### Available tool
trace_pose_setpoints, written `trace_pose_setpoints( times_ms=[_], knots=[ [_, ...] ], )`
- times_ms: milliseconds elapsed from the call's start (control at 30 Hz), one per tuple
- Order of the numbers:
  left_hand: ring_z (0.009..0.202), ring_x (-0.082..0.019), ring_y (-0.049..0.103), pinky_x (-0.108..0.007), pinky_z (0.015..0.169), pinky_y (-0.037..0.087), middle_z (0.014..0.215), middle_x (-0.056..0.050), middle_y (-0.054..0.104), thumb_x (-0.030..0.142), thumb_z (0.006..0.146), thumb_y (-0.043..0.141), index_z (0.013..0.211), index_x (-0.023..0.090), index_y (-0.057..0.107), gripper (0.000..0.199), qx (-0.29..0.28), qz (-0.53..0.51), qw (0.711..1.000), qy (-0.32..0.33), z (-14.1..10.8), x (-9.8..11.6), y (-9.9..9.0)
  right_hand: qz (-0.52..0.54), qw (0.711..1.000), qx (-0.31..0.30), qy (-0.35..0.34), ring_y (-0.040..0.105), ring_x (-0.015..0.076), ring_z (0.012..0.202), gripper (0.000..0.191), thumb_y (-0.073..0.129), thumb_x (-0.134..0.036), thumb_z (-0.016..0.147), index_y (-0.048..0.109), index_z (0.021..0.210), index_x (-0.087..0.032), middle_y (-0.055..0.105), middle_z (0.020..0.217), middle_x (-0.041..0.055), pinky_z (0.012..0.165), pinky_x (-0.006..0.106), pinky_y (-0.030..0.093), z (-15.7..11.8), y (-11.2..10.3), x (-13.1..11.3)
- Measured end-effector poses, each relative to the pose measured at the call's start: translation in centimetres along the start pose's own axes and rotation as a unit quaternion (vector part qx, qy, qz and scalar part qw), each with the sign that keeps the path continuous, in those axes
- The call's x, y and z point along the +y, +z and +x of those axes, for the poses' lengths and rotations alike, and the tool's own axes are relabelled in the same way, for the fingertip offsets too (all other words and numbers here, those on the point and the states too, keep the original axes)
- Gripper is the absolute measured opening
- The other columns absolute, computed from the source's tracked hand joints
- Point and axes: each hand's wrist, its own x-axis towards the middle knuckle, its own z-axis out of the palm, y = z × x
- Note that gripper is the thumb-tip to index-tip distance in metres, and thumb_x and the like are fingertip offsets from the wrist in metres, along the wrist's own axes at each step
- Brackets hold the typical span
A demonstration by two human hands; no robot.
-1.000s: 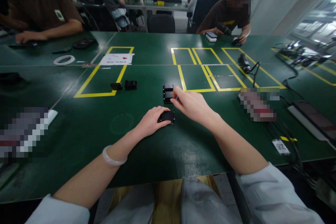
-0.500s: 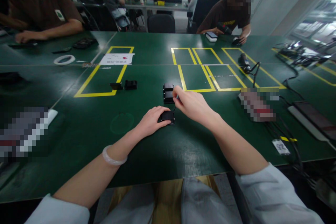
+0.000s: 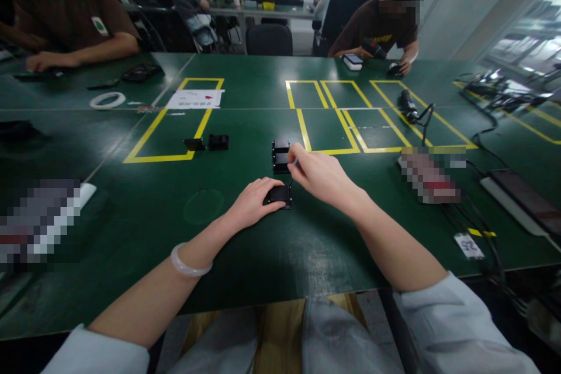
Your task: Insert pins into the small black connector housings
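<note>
Black block sits clasped between thumb and fingers of the left hand, just nearer than the right hand, whose fingertips pinch a slim tool angled toward its corner.

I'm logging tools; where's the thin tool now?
In the head view, the right hand holds the thin tool by the right end of the black part in the left hand.

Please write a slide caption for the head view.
Left hand holds a black part on the green table; right hand holds a thin tool at its corner.
</note>
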Motion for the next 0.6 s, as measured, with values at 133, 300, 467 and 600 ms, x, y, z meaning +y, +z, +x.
trace_pose_setpoints(
  times_ms=[133, 300, 467, 600],
  knots=[
    [0.107, -0.028, 0.058, -0.042, 0.092, 0.045, 0.117, -0.007, 0.064, 0.046, 0.090, 0.059, 0.119, 0.022, 0.057, 0.037, 0.001, 0.002, 1.000, -0.001, 0.02, 0.03, 0.01, -0.008, 1.000, -0.002, 0.005, 0.064, 0.0175, 0.074, 0.023, 0.038, -0.032, 0.099, 0.052, 0.112, -0.020, 0.072, 0.089, 0.0043, 0.057, 0.027, 0.025, -0.02, 0.04, 0.03],
    [0.106, -0.028, 0.058, -0.042, 0.092, 0.045, 0.116, -0.007, 0.064, 0.046, 0.090, 0.060, 0.117, 0.021, 0.057, 0.037, 0.003, -0.001, 1.000, 0.004, 0.08, 0.03, 0.03, -0.002, 1.000, 0.000, 0.005, 0.064, 0.0166, 0.076, 0.022, 0.038, -0.029, 0.098, 0.052, 0.113, -0.019, 0.072, 0.093, 0.0048, 0.057, 0.027, 0.025, -0.05, 0.00, -0.05],
    [0.105, -0.028, 0.058, -0.042, 0.091, 0.045, 0.115, -0.007, 0.064, 0.046, 0.090, 0.059, 0.118, 0.021, 0.057, 0.037, -0.001, 0.001, 1.000, 0.000, 0.09, 0.05, 0.04, -0.005, 1.000, -0.007, 0.011, 0.063, 0.0165, 0.074, 0.023, 0.038, -0.031, 0.099, 0.053, 0.113, -0.020, 0.072, 0.090, 0.0038, 0.058, 0.027, 0.026, 0.01, 0.06, -0.04],
    [0.106, -0.028, 0.058, -0.042, 0.092, 0.044, 0.116, -0.007, 0.064, 0.047, 0.091, 0.058, 0.118, 0.022, 0.057, 0.037, 0.000, -0.001, 1.000, 0.003, 0.07, -0.03, 0.07, 0.001, 1.000, -0.001, 0.003, 0.063, 0.0165, 0.075, 0.022, 0.039, -0.028, 0.098, 0.053, 0.113, -0.020, 0.072, 0.092, 0.0042, 0.057, 0.027, 0.025, 0.01, 0.02, -0.02]
  ],
)
